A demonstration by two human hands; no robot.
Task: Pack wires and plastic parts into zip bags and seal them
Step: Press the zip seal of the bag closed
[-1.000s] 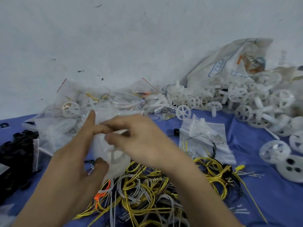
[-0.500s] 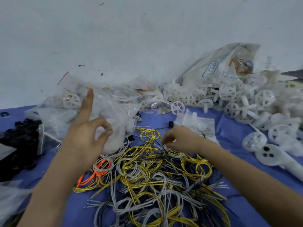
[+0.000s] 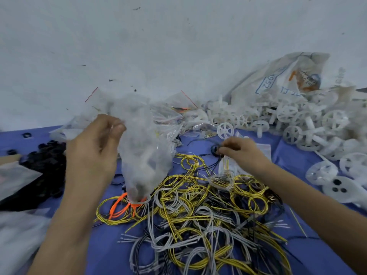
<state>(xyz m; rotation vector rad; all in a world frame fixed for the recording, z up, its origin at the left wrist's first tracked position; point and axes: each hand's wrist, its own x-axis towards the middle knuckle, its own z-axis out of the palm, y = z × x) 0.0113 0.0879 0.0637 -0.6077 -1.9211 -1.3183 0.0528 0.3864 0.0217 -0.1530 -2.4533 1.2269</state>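
Over the wire pile, left hand grips a zip bag, right hand pinches a black wire

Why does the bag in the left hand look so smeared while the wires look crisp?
Head view: the zip bag gripped by the left hand is motion-blurred, as is the lower left corner; the wires and the right hand, pinching a small dark part, look sharper; light is soft, without hard shadows.

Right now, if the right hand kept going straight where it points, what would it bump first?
Probably the pile of filled clear bags past the right hand, which pinches a small dark part; depth is hard to judge.
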